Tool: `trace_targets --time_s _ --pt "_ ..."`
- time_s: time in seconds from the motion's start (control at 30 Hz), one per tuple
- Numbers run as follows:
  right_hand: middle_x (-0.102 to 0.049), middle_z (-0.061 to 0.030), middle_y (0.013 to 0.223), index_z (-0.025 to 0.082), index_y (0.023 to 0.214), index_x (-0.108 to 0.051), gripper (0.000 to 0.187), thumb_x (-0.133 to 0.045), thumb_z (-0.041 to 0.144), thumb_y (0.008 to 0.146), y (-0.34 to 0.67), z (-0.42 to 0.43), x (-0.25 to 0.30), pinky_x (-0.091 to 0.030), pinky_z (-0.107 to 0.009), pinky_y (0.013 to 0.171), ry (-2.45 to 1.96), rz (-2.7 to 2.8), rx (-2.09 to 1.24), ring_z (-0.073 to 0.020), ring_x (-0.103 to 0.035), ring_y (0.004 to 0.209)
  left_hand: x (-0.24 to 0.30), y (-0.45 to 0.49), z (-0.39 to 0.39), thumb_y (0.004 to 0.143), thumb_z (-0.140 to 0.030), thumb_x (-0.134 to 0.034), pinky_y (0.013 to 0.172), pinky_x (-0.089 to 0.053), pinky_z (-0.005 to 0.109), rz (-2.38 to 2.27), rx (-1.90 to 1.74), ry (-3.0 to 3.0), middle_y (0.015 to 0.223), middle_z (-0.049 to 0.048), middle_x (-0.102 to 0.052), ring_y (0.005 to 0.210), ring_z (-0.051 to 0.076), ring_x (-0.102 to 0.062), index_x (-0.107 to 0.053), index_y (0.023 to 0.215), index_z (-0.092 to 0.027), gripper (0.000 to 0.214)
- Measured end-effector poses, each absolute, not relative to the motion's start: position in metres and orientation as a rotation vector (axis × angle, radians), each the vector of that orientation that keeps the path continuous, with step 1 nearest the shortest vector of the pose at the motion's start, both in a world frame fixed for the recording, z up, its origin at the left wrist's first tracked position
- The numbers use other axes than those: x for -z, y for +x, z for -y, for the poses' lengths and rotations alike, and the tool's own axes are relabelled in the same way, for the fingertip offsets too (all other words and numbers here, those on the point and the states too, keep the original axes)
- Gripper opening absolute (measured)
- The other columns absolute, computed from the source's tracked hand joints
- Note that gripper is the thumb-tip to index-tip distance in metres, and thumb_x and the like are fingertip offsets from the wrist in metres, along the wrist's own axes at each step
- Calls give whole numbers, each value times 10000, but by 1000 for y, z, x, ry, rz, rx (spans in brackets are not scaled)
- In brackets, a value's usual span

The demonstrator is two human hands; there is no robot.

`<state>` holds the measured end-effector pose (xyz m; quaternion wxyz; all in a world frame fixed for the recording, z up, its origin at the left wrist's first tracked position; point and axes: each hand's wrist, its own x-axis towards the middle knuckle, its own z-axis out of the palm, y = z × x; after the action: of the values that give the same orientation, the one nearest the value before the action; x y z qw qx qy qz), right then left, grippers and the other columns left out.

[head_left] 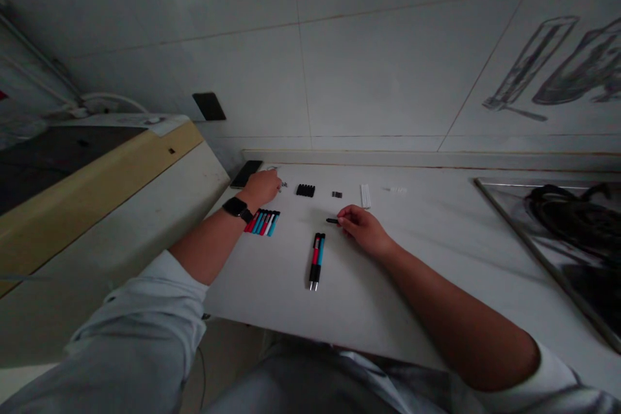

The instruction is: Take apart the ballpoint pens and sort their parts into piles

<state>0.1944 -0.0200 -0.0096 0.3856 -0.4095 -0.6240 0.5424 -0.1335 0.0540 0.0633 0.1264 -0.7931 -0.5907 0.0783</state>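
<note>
My right hand (361,228) pinches a short black pen part (332,221) that points left above the white table. At the back left, my left hand (262,186), with a watch on its wrist, is closed, its fingertips down by small shiny metal bits (284,185); whether it grips one is hidden. Below that wrist lies a row of red, blue and white pen barrels (264,222) with black ends. Two pens (317,259), one red and one blue, lie side by side in front, silver tips toward me.
Along the back stand black grips (305,190), small dark pieces (337,195), white refill-like sticks (365,196) and faint clear parts (398,190). A dark phone (246,173) lies at back left. A large box-like unit borders the left, a metal-framed stove (548,259) the right.
</note>
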Motion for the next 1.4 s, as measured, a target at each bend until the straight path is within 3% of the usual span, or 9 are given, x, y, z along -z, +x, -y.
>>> trace_targets --time_s 0.67,0.93,1.1,1.23,1.4 --pt "-586 22 748 240 939 -588 297 -688 479 794 194 22 3 -433 -299 633 -1063 1602 -1424 -145 -536 641 -54 -130 -73 960 -137 -504 843 -428 401 1672 -111 -2363 1083 195 -660 1033 318 -641 -777 928 -131 274" --pt "-598 19 782 227 959 -601 263 -680 429 810 195 21 7 -443 -292 620 -1050 1600 -1372 -138 -551 646 -72 -129 -63 955 -139 -485 763 -447 372 1605 -216 -2305 1104 172 -661 983 291 -647 -768 999 -142 286" --pt "-646 -1 936 252 1021 -575 359 -729 375 721 195 18 9 -465 -279 606 -1077 1482 -1374 -130 -572 675 -88 -102 -42 944 -231 -603 852 -483 351 1530 100 -2522 1142 102 -691 1031 255 -656 -744 1127 -214 232" --pt "-643 9 953 265 1071 -555 451 -757 349 676 195 16 8 -478 -271 607 -1043 1403 -1430 -123 -578 677 -89 -61 -16 902 -243 -705 950 -497 343 1215 190 -3016 1219 58 -712 1107 233 -663 -674 1300 -289 402" --pt "-679 -3 960 259 1074 -554 472 -777 330 664 193 18 2 -496 -272 655 -957 1401 -1516 -135 -621 737 -82 -30 2 840 -184 -773 1028 -490 401 1029 306 -3214 1238 22 -737 1151 235 -670 -674 1299 -396 516"
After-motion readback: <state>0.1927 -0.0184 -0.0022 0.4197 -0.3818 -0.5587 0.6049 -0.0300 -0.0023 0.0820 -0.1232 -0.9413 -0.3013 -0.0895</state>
